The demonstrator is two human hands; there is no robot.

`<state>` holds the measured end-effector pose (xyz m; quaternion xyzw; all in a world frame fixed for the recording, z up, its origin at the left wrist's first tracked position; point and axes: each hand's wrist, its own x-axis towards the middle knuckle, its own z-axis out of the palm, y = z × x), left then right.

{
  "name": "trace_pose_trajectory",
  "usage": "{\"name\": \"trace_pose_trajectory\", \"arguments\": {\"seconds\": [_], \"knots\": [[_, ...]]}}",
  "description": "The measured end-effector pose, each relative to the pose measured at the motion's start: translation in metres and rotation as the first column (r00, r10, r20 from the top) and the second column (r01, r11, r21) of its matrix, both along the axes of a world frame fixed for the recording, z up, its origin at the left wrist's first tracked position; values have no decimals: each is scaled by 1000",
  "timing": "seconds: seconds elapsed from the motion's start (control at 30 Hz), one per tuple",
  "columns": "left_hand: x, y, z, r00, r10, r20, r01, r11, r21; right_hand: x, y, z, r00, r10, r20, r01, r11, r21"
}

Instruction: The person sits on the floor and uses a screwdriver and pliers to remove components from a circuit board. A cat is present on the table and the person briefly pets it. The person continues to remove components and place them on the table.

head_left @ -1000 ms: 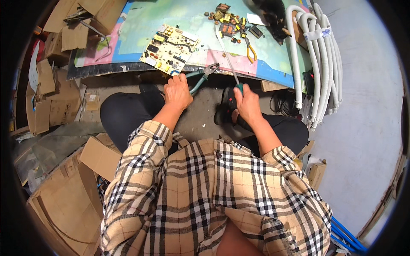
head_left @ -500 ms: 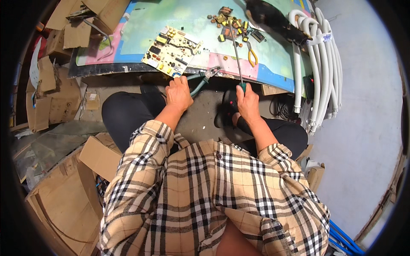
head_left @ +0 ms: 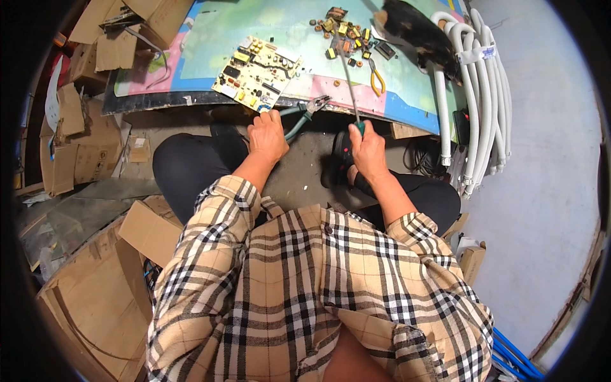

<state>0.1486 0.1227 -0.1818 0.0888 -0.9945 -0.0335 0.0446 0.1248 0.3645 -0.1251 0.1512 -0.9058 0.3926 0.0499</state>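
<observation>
Screwdriver (head_left: 351, 89) left of labelled hoses (head_left: 486, 95)

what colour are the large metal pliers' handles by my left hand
The handles are dark green, clearest in the head view.

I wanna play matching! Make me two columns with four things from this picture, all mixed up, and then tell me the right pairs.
Things:
1. Screwdriver
2. Circuit board
3. Smaller pliers
4. Bundled tubes

Clues:
A. White, at the right end of the table
B. Held in the right hand
C. Yellow handles, lying beside the pile of small parts
D. Cream-coloured, one corner close to the left hand

Right pairs: 1-B, 2-D, 3-C, 4-A.
</observation>
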Motion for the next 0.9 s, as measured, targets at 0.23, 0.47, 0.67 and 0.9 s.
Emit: {"name": "trace_pose_trajectory", "arguments": {"seconds": [0.23,0.47,0.67,0.9], "knots": [[1,8,2,1000,-6,-17,6,1000,8,7,20,-81,973,-70,222,-7,945,328],[-1,4,-3,998,4,-55,-4,1000,-4,-4,10,-39,1000,-6,25,3,992,128],[-2,10,-6,996,-19,-92,18,1000,-17,-11,14,-63,998,-64,27,50,929,365],[-4,2,-9,998,10,-59,-13,999,-46,-11,28,-72,984,-26,177,-25,959,283]]}}
